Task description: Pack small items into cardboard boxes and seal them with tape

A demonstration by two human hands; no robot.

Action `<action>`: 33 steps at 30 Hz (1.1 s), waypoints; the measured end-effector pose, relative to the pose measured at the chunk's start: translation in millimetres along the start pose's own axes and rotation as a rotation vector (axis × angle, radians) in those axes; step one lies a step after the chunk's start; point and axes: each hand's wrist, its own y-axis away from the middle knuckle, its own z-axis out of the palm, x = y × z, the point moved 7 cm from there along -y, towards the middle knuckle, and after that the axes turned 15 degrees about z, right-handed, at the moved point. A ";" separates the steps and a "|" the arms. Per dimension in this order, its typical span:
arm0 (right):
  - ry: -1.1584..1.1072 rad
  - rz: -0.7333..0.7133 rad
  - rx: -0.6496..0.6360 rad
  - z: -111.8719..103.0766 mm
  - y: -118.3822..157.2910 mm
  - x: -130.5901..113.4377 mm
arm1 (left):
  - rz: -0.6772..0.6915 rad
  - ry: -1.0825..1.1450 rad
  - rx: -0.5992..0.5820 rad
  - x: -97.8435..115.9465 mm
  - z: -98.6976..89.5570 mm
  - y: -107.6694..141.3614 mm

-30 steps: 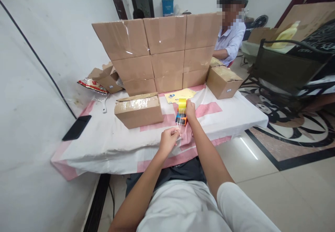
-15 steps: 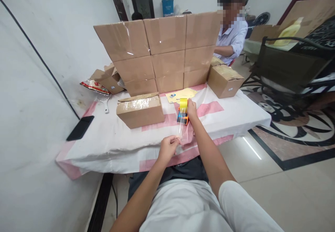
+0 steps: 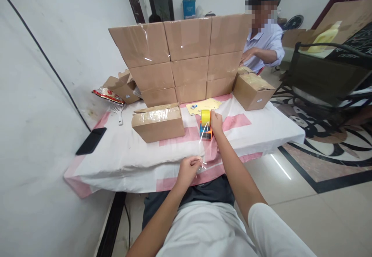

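My right hand point(image 3: 216, 121) grips a tape dispenser point(image 3: 206, 133) with a yellow roll point(image 3: 205, 117), just above the cloth-covered table point(image 3: 116, 148). A strip of clear tape point(image 3: 202, 133) runs from the roll down toward me. Nearer the table's front edge, my left hand point(image 3: 189, 168) pinches the strip's loose end between thumb and fingers. Left of the dispenser lies a closed carton point(image 3: 158, 127) with shiny tape on top. Behind the dispenser is a flat yellow sheet point(image 3: 200, 107).
A wall of stacked cartons point(image 3: 188, 55) spans the table's back. Another carton point(image 3: 254, 92) sits at the right. A black phone point(image 3: 91, 141), a white slotted utensil point(image 3: 119, 112) and an opened box point(image 3: 123, 88) are at the left. A person point(image 3: 266, 36) sits beyond.
My left hand has moved slightly down and the tape strip between my hands looks slacker. The person's arm behind the cartons has shifted. The whole view has moved slightly.
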 end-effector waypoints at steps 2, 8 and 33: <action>0.101 -0.126 0.152 -17.6 2.2 -10.8 | -0.017 0.020 0.006 -4.2 1.4 -0.5; 0.234 -0.526 -0.230 -2.3 1.1 -55.9 | -0.056 0.137 -0.045 -2.9 3.7 -4.3; 0.198 -0.208 0.077 -5.7 -10.4 -44.2 | -0.032 0.389 0.059 6.7 -8.5 -6.7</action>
